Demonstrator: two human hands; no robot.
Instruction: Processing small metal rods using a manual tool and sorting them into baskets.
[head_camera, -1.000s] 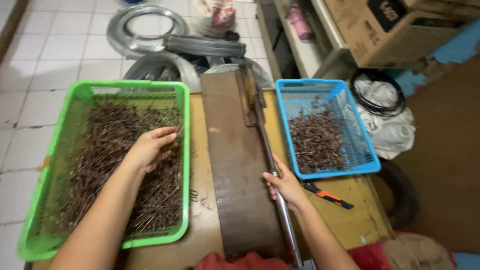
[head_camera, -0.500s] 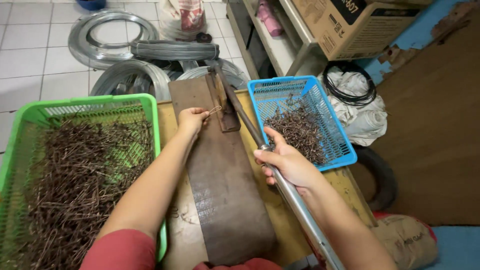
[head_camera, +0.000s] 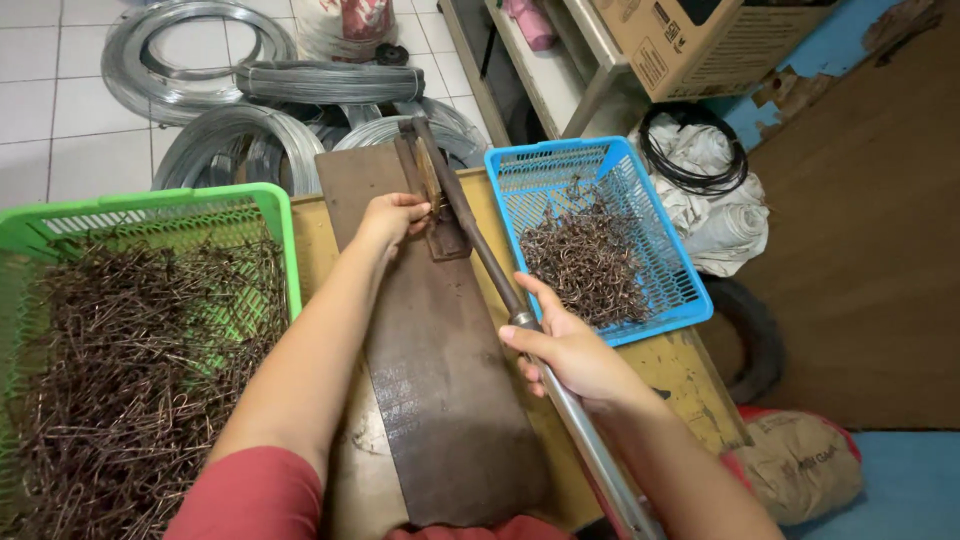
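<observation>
My left hand (head_camera: 388, 218) rests at the small metal block (head_camera: 432, 205) on the far end of a long rusty steel plate (head_camera: 430, 360), fingers pinched together as if on a wire piece, which I cannot make out. My right hand (head_camera: 562, 352) grips the long metal lever bar (head_camera: 478, 250) that runs from the block back toward me. A green basket (head_camera: 285, 225) full of straight brown wire pieces (head_camera: 140, 360) sits at the left. At the right, a blue basket (head_camera: 665, 235) holds bent wire pieces (head_camera: 585, 262).
The plate lies on a worn yellow table (head_camera: 690, 385). Coils of grey wire (head_camera: 190, 45) lie on the white tile floor beyond it. A shelf with a cardboard box (head_camera: 690, 40), a black cable coil (head_camera: 695, 155) on white cloth and a sack (head_camera: 800, 465) stand at the right.
My left hand left the green basket and reached to the block on the plate. My right hand stayed on the lever bar. The view shifted closer and to the right.
</observation>
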